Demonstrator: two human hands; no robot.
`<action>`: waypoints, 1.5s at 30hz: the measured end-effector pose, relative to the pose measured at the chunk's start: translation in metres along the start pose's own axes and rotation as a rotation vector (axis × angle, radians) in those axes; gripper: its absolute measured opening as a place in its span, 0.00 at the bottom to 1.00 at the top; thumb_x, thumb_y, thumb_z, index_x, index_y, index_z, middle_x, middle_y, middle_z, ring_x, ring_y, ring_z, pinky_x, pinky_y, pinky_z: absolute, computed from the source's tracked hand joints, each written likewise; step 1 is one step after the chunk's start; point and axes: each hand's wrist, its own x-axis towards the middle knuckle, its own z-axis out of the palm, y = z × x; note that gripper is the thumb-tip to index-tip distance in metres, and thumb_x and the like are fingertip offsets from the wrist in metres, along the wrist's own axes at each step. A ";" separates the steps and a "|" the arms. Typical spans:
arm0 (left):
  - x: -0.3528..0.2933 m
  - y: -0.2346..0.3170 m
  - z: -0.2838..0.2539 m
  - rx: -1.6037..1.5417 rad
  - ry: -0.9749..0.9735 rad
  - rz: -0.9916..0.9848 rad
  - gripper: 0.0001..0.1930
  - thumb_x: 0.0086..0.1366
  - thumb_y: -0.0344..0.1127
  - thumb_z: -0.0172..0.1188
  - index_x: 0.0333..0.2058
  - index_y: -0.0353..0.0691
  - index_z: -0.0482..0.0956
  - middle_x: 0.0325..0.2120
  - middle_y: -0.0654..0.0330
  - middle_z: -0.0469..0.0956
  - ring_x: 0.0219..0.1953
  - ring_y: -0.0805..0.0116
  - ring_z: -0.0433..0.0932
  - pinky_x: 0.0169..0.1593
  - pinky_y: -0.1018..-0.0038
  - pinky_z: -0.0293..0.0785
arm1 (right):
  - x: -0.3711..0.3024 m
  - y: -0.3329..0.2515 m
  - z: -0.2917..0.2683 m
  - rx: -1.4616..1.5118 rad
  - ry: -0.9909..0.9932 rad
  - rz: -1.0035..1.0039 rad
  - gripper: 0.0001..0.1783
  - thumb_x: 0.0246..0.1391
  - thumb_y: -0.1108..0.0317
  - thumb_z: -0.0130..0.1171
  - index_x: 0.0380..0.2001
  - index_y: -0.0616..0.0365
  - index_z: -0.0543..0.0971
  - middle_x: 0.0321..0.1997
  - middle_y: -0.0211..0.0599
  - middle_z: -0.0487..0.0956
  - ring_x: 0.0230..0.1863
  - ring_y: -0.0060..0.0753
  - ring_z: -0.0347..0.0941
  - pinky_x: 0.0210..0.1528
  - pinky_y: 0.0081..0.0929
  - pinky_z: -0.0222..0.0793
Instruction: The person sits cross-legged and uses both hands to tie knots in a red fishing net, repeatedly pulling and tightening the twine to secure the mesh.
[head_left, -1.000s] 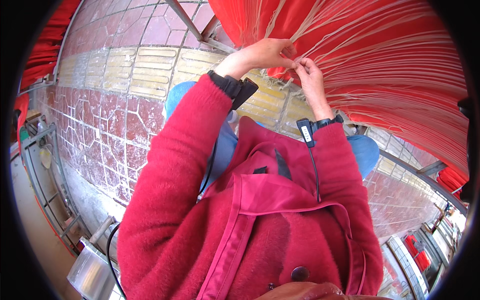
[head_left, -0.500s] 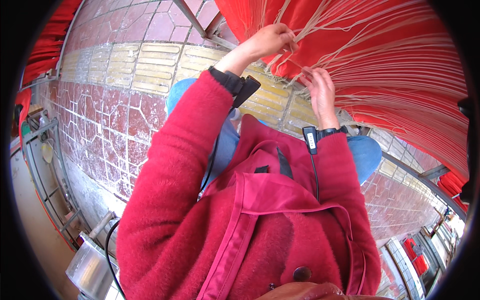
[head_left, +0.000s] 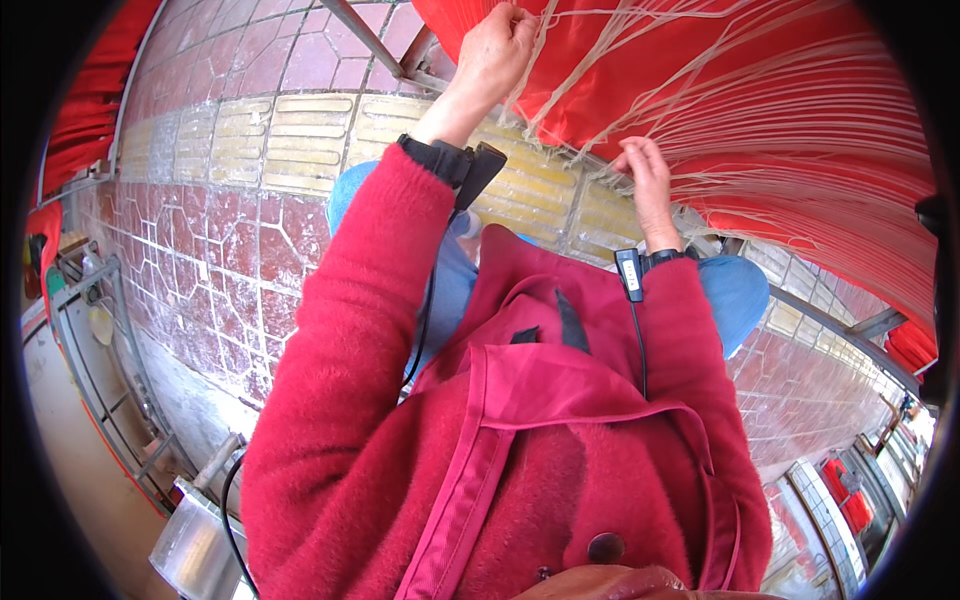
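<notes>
Long, thin pale strands (head_left: 775, 117) lie in rows over a red cloth (head_left: 600, 85), with bunched, tangled ends along its near edge. My left hand (head_left: 492, 58) is at the cloth's far left corner, its fingers closed around a few of the pale strands. Lower and to the right, my right hand (head_left: 648, 182) is held at the near edge beside the strand ends. Its fingers are bent and drawn together; what lies between the fingertips is too small to make out. Each wrist wears a black strap with a small device.
A metal frame (head_left: 375, 40) runs under the cloth. Tiled pavement with a yellow ribbed strip (head_left: 310, 135) lies around my knees. More red cloth (head_left: 100, 105) hangs at far left, above a metal rack (head_left: 110, 300). A metal container (head_left: 200, 545) stands low at left.
My left hand has moved up and left, away from my right hand. The strand that stretched between them no longer shows there. My right hand has hardly moved.
</notes>
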 end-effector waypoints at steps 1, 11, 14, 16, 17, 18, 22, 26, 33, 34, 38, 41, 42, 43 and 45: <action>0.001 -0.002 0.000 0.022 0.031 0.052 0.11 0.69 0.38 0.52 0.39 0.35 0.74 0.27 0.48 0.78 0.33 0.56 0.80 0.38 0.64 0.74 | -0.001 0.005 0.004 -0.134 -0.040 -0.043 0.09 0.64 0.63 0.54 0.40 0.56 0.75 0.28 0.28 0.76 0.34 0.21 0.73 0.40 0.22 0.69; 0.006 -0.008 -0.001 -0.032 0.130 0.096 0.09 0.68 0.35 0.52 0.40 0.35 0.74 0.28 0.48 0.78 0.33 0.55 0.80 0.37 0.65 0.74 | -0.006 0.036 0.011 -0.459 -0.194 0.036 0.10 0.58 0.63 0.57 0.39 0.56 0.81 0.33 0.35 0.81 0.37 0.26 0.76 0.42 0.24 0.69; 0.005 -0.005 -0.003 0.023 0.174 0.142 0.10 0.68 0.35 0.52 0.41 0.35 0.74 0.28 0.47 0.78 0.33 0.54 0.80 0.37 0.65 0.74 | -0.003 0.041 0.003 -0.466 -0.125 0.148 0.11 0.59 0.62 0.56 0.39 0.56 0.82 0.29 0.35 0.81 0.34 0.25 0.77 0.39 0.24 0.70; 0.004 -0.005 -0.004 0.030 0.173 0.137 0.09 0.68 0.35 0.52 0.40 0.35 0.74 0.28 0.46 0.78 0.33 0.53 0.80 0.37 0.64 0.74 | 0.001 0.044 -0.002 -0.482 -0.073 0.205 0.12 0.59 0.61 0.55 0.39 0.56 0.82 0.27 0.34 0.81 0.31 0.25 0.77 0.37 0.24 0.70; 0.004 -0.006 -0.004 0.036 0.180 0.139 0.09 0.68 0.35 0.53 0.40 0.35 0.74 0.28 0.46 0.78 0.33 0.53 0.80 0.37 0.64 0.74 | 0.002 0.045 -0.004 -0.495 -0.061 0.228 0.13 0.59 0.61 0.55 0.39 0.56 0.82 0.27 0.34 0.81 0.30 0.24 0.77 0.36 0.24 0.70; 0.004 -0.007 -0.003 0.042 0.187 0.142 0.09 0.67 0.35 0.53 0.40 0.35 0.74 0.28 0.45 0.78 0.34 0.52 0.80 0.37 0.64 0.74 | 0.003 0.046 -0.005 -0.520 -0.035 0.280 0.13 0.60 0.61 0.54 0.40 0.56 0.82 0.26 0.33 0.80 0.29 0.24 0.77 0.35 0.24 0.71; 0.004 -0.012 0.000 0.127 0.073 0.167 0.11 0.70 0.37 0.52 0.43 0.36 0.76 0.27 0.54 0.80 0.31 0.62 0.80 0.36 0.69 0.75 | 0.004 0.050 -0.002 -0.420 -0.125 0.195 0.12 0.60 0.62 0.56 0.41 0.56 0.81 0.29 0.32 0.81 0.32 0.22 0.76 0.38 0.22 0.70; 0.002 -0.019 0.005 0.114 -0.216 0.158 0.13 0.69 0.40 0.53 0.42 0.34 0.78 0.29 0.57 0.82 0.30 0.71 0.80 0.37 0.74 0.76 | 0.007 0.049 0.006 -0.294 -0.192 0.166 0.12 0.58 0.64 0.58 0.42 0.56 0.81 0.33 0.30 0.81 0.36 0.21 0.75 0.41 0.21 0.70; -0.004 -0.019 0.010 0.078 -0.551 0.048 0.14 0.63 0.41 0.57 0.39 0.37 0.80 0.30 0.50 0.82 0.34 0.56 0.83 0.40 0.66 0.77 | 0.018 0.049 0.016 -0.314 -0.209 0.143 0.10 0.57 0.69 0.59 0.43 0.56 0.81 0.35 0.30 0.81 0.38 0.21 0.74 0.43 0.21 0.70; -0.004 -0.017 0.010 0.075 -0.566 0.043 0.14 0.63 0.41 0.57 0.39 0.36 0.80 0.30 0.50 0.82 0.34 0.56 0.83 0.40 0.66 0.77 | 0.023 0.050 0.019 -0.293 -0.195 0.157 0.11 0.58 0.69 0.59 0.43 0.57 0.81 0.36 0.31 0.81 0.39 0.21 0.75 0.44 0.21 0.70; -0.003 -0.012 0.006 0.106 -0.619 0.048 0.13 0.63 0.41 0.57 0.37 0.36 0.80 0.29 0.51 0.82 0.33 0.58 0.83 0.39 0.66 0.76 | 0.050 0.059 0.024 -0.272 -0.134 0.152 0.15 0.61 0.66 0.57 0.49 0.60 0.78 0.40 0.30 0.80 0.40 0.19 0.74 0.41 0.19 0.70; -0.002 -0.007 0.001 0.138 -0.690 0.013 0.13 0.66 0.41 0.55 0.39 0.36 0.79 0.30 0.55 0.82 0.35 0.66 0.81 0.41 0.71 0.74 | 0.070 0.071 0.027 -0.257 -0.032 0.107 0.20 0.62 0.65 0.57 0.55 0.60 0.74 0.49 0.36 0.79 0.43 0.22 0.74 0.43 0.21 0.71; -0.002 -0.006 0.001 0.138 -0.698 0.019 0.13 0.66 0.41 0.56 0.38 0.36 0.79 0.30 0.55 0.82 0.35 0.66 0.81 0.41 0.71 0.74 | 0.074 0.075 0.025 -0.246 -0.055 0.098 0.26 0.63 0.64 0.56 0.61 0.61 0.68 0.57 0.42 0.75 0.46 0.25 0.75 0.45 0.23 0.72; -0.002 -0.005 0.000 0.139 -0.705 0.025 0.13 0.66 0.41 0.56 0.38 0.36 0.79 0.29 0.56 0.82 0.35 0.65 0.81 0.41 0.71 0.74 | 0.078 0.079 0.024 -0.270 -0.016 0.091 0.27 0.62 0.64 0.56 0.62 0.61 0.67 0.59 0.43 0.74 0.46 0.26 0.75 0.45 0.23 0.72; -0.003 -0.003 0.000 0.129 -0.710 0.020 0.14 0.66 0.42 0.55 0.38 0.36 0.79 0.29 0.56 0.81 0.34 0.65 0.80 0.41 0.70 0.73 | 0.081 0.091 0.024 -0.318 0.064 0.079 0.29 0.62 0.63 0.56 0.64 0.62 0.65 0.61 0.47 0.72 0.45 0.26 0.76 0.44 0.24 0.73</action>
